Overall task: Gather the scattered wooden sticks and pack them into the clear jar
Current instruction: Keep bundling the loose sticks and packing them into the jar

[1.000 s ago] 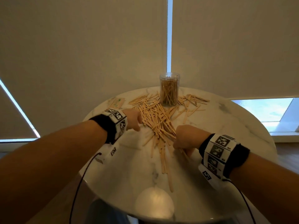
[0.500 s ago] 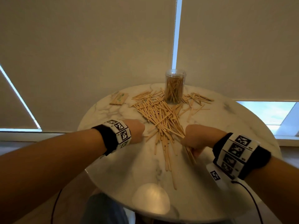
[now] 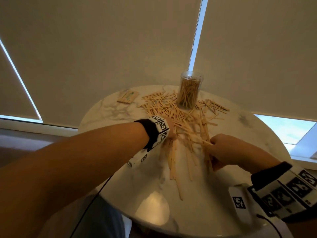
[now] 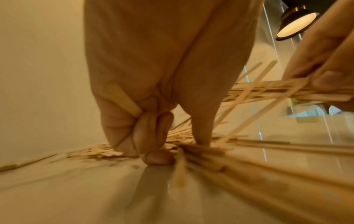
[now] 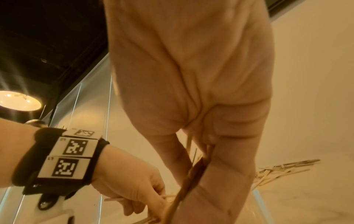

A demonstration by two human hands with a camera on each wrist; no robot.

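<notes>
Many thin wooden sticks [image 3: 181,121] lie scattered across the middle of the round marble table [image 3: 248,134]. The clear jar [image 3: 190,90] stands upright at the far edge, partly filled with sticks. My left hand [image 3: 171,134] is down at the pile's left side; in the left wrist view its curled fingers [image 4: 149,131] hold a stick [image 4: 122,100] against the palm and the thumb presses on the pile. My right hand [image 3: 212,146] grips a bundle of sticks [image 4: 277,89] at the pile's right side, raised a little off the table.
A small flat wooden pack [image 3: 127,97] lies at the table's far left. More sticks [image 3: 214,105] fan out to the right of the jar. Window blinds hang close behind the table. The near part of the table carries a lamp's reflection [image 3: 152,208].
My left hand has moved right into the pile, closer to my right hand. The right hand has gathered sticks into its grip. Sticks near the front have been drawn together.
</notes>
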